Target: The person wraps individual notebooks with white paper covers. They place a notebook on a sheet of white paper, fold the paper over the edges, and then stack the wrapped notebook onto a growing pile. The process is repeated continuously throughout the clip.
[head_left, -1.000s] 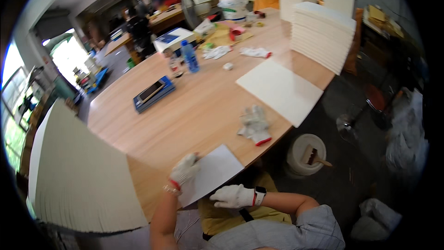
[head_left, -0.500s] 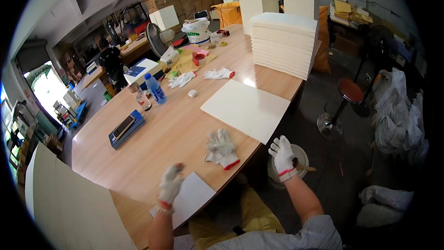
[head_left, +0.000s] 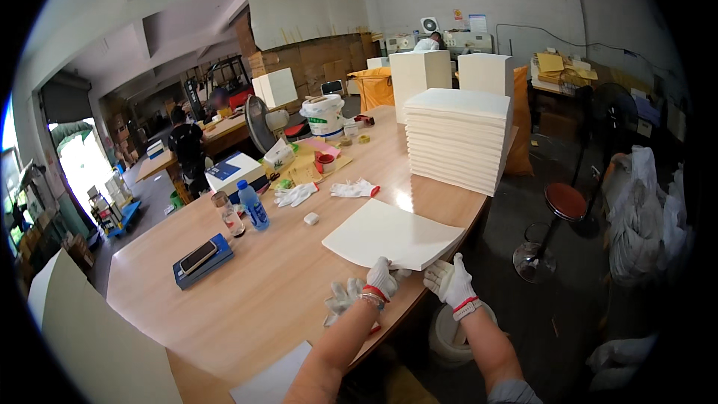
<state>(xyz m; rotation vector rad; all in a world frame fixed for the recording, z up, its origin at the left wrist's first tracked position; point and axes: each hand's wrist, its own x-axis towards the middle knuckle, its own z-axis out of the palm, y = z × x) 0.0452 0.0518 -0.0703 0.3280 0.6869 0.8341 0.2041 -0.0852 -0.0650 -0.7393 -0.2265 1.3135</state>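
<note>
A thin stack of white sheets [head_left: 393, 232] lies near the table's right edge, its near side bent slightly upward. My left hand [head_left: 383, 277], in a white knit glove with a red cuff, closes on that near edge; its fingertips are partly hidden. Beside the near corner is my right hand [head_left: 450, 282], gloved the same way, palm turned up and fingers loosely apart. Whether it touches the sheets is hard to see. Under my left wrist lies a loose work glove [head_left: 342, 297], partly covered by my arm.
A tall stack of white sheet bundles [head_left: 456, 142] stands behind. To the left are a phone [head_left: 198, 256] on a blue box, a blue-capped bottle [head_left: 253, 206] and more gloves [head_left: 296, 194]. A bucket [head_left: 449, 337] sits below the table edge; a red stool [head_left: 565, 202] stands right.
Both hands have moved to the near corner of the white sheets, the left one from the paper at the front. The sheets' near side has bent up. The view has tilted upward.
</note>
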